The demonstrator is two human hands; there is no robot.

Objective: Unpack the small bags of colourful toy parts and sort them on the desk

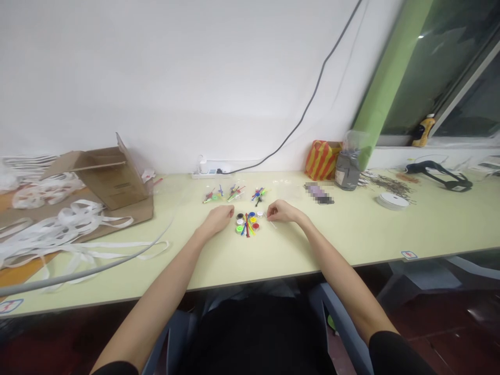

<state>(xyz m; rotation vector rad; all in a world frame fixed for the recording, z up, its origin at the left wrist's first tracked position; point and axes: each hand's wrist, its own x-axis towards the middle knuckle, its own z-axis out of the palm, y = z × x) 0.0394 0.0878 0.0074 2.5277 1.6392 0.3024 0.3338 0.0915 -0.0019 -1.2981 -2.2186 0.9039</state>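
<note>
My left hand (217, 220) rests curled on the pale yellow table (297, 250), its fingertips just left of a small cluster of coloured plastic pieces (247, 224). That cluster holds round discs in several colours and thin red, blue and yellow sticks. My right hand (282, 211) is pinched around a thin white stick (272, 221), just right of the cluster. Whatever lies inside my left fingers is hidden. Farther back stand several small assembled colourful stick pieces (235, 193).
A cardboard box (111, 179) and white plastic strips (58, 232) lie at the left, with a grey tube (97, 268) crossing in front. A power strip (209, 169), striped bag (321, 160), grey jar (347, 169), blurred object (319, 193) and white tape roll (392, 201) line the back.
</note>
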